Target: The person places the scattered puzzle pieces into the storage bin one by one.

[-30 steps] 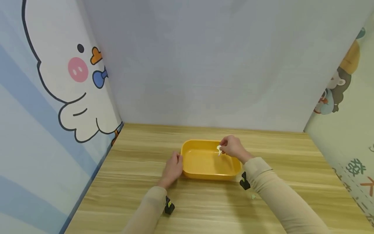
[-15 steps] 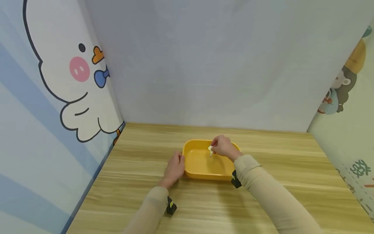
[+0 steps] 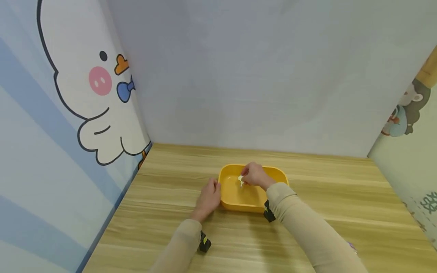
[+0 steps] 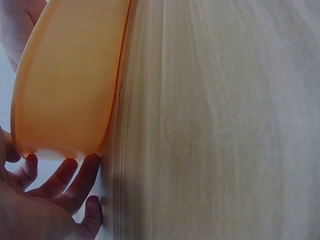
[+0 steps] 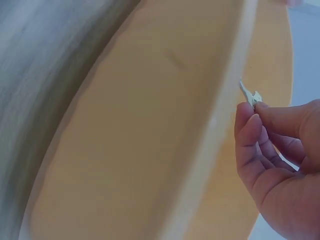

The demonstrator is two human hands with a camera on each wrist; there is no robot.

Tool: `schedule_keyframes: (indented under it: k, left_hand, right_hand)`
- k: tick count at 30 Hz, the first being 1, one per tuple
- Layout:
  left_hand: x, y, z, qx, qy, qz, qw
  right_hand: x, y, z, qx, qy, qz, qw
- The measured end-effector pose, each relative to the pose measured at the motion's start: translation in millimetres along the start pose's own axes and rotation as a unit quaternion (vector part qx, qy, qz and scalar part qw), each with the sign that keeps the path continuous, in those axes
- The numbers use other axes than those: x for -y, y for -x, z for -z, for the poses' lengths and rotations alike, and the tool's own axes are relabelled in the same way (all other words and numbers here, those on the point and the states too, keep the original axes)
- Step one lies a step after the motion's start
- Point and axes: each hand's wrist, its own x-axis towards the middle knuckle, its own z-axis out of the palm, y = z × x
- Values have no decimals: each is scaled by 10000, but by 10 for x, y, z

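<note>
Pale piece (image 3: 241, 180), one, over the yellow tray (image 3: 239, 207), pinched almost closed in the right hand (image 3: 255, 176). Likely light, stiff, fragile at the thin tail; best held by the broad end. One tray, its left end gripped by the left hand (image 3: 209, 195). One small purple object (image 3: 352, 247) beside the right sleeve (image 3: 314, 227).

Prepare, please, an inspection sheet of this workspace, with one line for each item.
Surface: wood-grain table.
Job's things: yellow tray on the table; small pale piece pinched, within the tray's outline in the head view.
Clutter: small purple item beside the right sleeve, too small to identify.
Hands: left hand holds the tray's left end; right hand pinches the piece.
Cables: nothing seen.
Surroundings: plain grey backdrop; printed cartoon panels, left and right.
</note>
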Motion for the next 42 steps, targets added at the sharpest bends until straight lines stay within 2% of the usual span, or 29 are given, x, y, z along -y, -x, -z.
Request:
schedule_keyframes:
  k: [13, 20, 30, 33, 42]
  left_hand:
    - [-1, -14, 12, -92, -52, 3, 9999]
    - [9, -5, 0, -15, -79, 18, 10000]
    - [26, -11, 1, 4, -75, 65, 10000]
    - [29, -2, 10, -19, -79, 85, 9999]
    - [51, 11, 19, -9, -102, 106, 9999]
  right_hand:
    - [73, -129, -149, -79, 327, 85, 9994]
    - [95, -150, -222, -145, 524, -114, 9985]
    - [133, -191, -312, -105, 519, -306, 9981]
    - [147, -205, -348, -119, 478, -298, 9983]
    - [184, -226, -414, -267, 979, -107, 9948]
